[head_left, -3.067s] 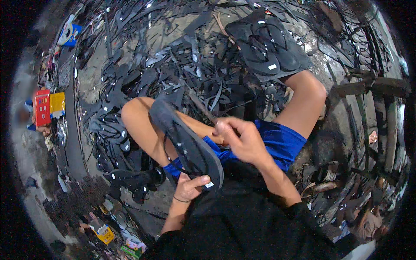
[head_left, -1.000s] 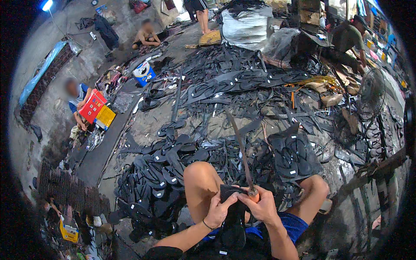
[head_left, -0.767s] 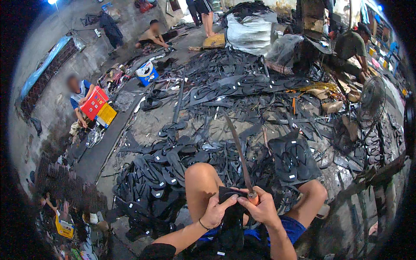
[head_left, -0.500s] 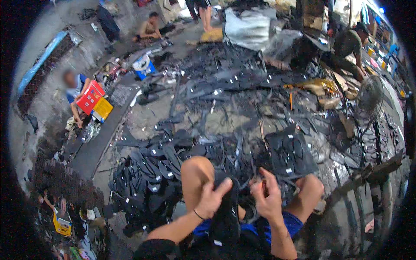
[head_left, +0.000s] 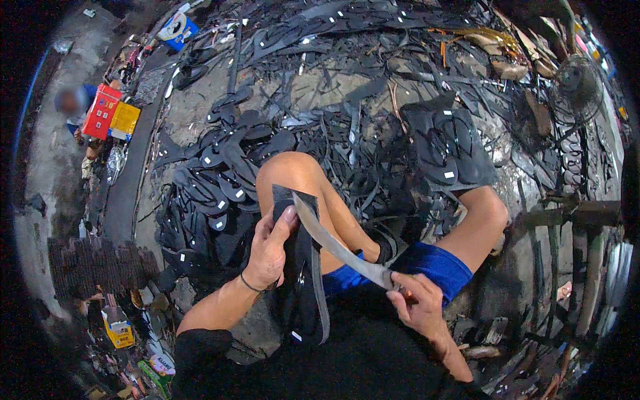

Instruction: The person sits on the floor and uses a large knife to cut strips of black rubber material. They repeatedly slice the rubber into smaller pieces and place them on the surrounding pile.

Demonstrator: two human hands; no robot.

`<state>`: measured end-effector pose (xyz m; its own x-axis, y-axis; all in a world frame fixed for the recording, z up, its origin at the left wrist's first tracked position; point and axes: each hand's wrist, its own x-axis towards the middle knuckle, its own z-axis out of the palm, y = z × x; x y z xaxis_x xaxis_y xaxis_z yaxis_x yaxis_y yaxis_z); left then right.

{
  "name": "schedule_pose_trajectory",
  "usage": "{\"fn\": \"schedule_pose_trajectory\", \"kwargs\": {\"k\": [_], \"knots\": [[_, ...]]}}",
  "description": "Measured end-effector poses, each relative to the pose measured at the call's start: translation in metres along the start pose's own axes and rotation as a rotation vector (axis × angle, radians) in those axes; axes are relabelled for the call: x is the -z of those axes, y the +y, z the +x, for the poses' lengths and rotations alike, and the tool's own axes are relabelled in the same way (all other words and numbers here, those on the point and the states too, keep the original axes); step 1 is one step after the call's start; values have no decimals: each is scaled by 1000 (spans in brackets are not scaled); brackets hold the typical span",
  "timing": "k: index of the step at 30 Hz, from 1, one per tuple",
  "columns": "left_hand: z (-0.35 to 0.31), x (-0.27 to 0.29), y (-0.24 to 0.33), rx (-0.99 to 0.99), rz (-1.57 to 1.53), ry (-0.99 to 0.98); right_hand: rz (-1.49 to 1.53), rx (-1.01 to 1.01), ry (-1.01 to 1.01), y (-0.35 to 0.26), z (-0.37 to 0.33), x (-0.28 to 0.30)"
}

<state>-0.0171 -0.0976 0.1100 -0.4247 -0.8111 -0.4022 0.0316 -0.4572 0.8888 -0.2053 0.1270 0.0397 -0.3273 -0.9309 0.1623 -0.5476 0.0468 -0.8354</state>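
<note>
My left hand (head_left: 268, 250) grips the upper part of a black flip-flop sole (head_left: 292, 303), its thumb pressed on the top face. The sole stands lengthwise over my lap, beside my raised knee. A knife (head_left: 341, 252) with a long curved blade is in my right hand (head_left: 420, 301), fingers closed round its handle, which they mostly hide. The blade tip meets the sole's upper right edge near my left thumb. A thin dark strip (head_left: 320, 293) hangs down along the sole's right side, partly parted from it.
Many black flip-flops (head_left: 230, 187) lie heaped beyond my left knee. A black rubber sheet with sandal shapes (head_left: 453, 143) lies ahead right. Rubber scraps cover the floor. A fan (head_left: 575, 87) stands at right. A person (head_left: 72, 107) sits at far left by a red box (head_left: 102, 112).
My view has tilted downward. The right hand has brought the knife across to the sole, its blade now plainly visible. The left hand still holds the sole, and a strip now hangs at its side.
</note>
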Motion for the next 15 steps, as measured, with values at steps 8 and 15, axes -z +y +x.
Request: {"fn": "schedule_pose_trajectory", "kwargs": {"k": [8, 15], "knots": [[-1, -1, -6, 1, 200, -331, -54, -81, -149, -51, 66, 67], [-5, -31, 1, 67, 137, -409, 1, -122, -366, -70, 120, 97]]}}
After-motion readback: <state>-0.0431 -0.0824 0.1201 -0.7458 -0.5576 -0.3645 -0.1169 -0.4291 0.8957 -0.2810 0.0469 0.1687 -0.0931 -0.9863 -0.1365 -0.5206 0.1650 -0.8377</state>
